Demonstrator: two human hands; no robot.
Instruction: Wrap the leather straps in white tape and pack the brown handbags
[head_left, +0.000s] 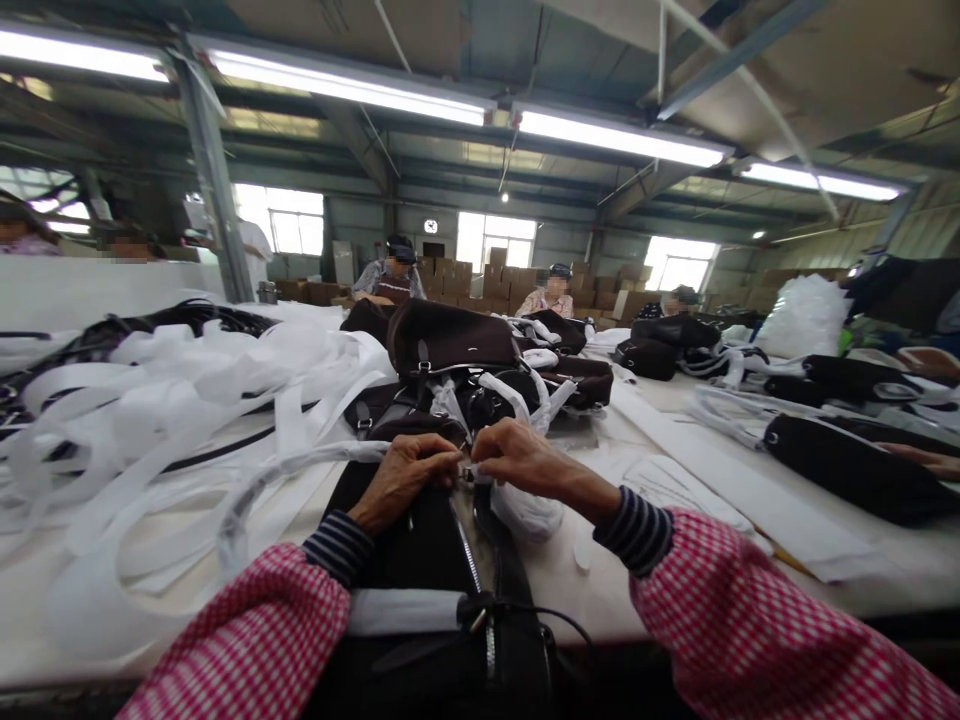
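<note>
A black handbag (pixel 412 565) lies in front of me at the table's edge, its silvery zipper (pixel 469 555) running lengthwise towards me. Over the bag's far part, my left hand (pixel 405 475) has thumb and forefinger pinched together beside a small metal fitting (pixel 467 476). On the other side of that fitting my right hand (pixel 532 460) is closed, fingers bent and pressed together. What each set of fingertips grips is too small and hidden to name. A handle wrapped in clear film (pixel 251 490) loops out on the left. A white wrapped band (pixel 405 612) crosses the bag nearer me.
Stacked dark bags (pixel 454 340) stand just beyond my hands. Tangled white strips (pixel 165 390) spread over the table at left. More black bags (pixel 847 465) lie at right, with another person's hand (pixel 926 460) by them. Several people sit across the table.
</note>
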